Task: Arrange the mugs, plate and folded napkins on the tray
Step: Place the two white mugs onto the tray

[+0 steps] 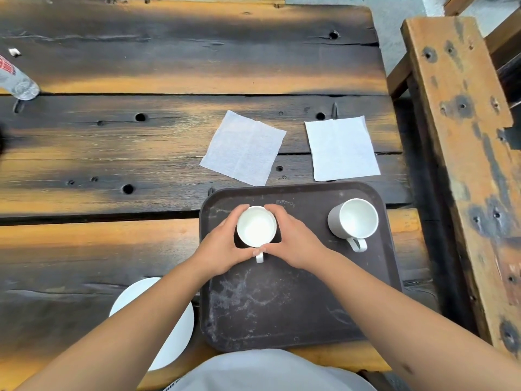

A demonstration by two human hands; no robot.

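A dark brown tray [282, 306] lies on the wooden table in front of me. A white mug [256, 227] stands upright at its far left, handle toward me. My left hand [222, 246] and my right hand [293, 241] wrap its two sides. A second white mug [355, 218] stands at the tray's far right, apart from my hands. Two white napkins lie flat on the table beyond the tray, the left napkin [244, 146] and the right napkin [341, 148]. A white plate [180, 331] rests on the table left of the tray, partly hidden under my left forearm.
A clear plastic bottle [17, 83] lies at the table's far left edge. A worn wooden bench [462, 153] runs along the right side of the table. The table planks have gaps and round holes.
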